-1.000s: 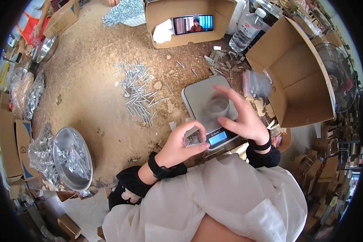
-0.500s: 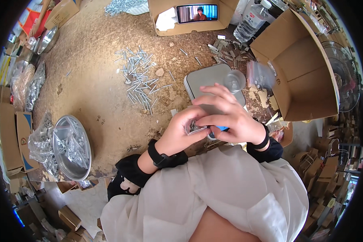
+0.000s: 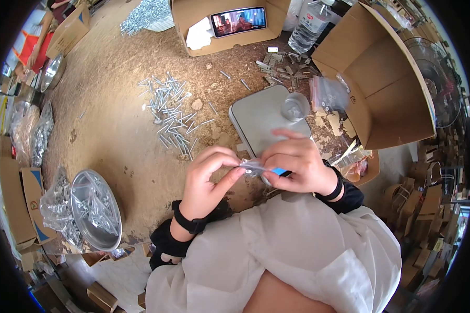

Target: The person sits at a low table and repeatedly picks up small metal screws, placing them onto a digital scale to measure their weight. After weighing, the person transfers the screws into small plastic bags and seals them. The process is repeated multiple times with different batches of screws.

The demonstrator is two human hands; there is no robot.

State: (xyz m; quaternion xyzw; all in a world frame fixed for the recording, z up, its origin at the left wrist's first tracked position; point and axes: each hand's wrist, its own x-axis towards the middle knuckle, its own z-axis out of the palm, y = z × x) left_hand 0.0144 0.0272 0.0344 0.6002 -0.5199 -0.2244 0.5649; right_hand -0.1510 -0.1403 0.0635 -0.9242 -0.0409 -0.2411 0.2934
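Observation:
Between my two hands is a small clear plastic bag (image 3: 251,167), pinched along its edge. My left hand (image 3: 213,169) grips its left end between thumb and fingers. My right hand (image 3: 293,160) holds the other end, its fingers curled and one raised finger blurred. What lies inside the bag is too small to make out. Just beyond my hands sits a flat grey digital scale (image 3: 256,115) with a blue display partly behind my right hand. A clear plastic cup (image 3: 294,107) stands on the scale's far right. Loose screws (image 3: 169,107) lie in a pile to the left.
Small metal parts (image 3: 287,68) and clear bags (image 3: 329,95) lie beyond the scale. An open cardboard box (image 3: 378,78) stands at right, a water bottle (image 3: 309,26) behind. A phone (image 3: 238,22) rests in another box. At left stands a metal bowl (image 3: 119,229) of filled bags.
My left hand has moved left and opened out from a cupped grip to a pinch on the bag's edge. The bag now shows stretched between both hands. The view has shifted slightly.

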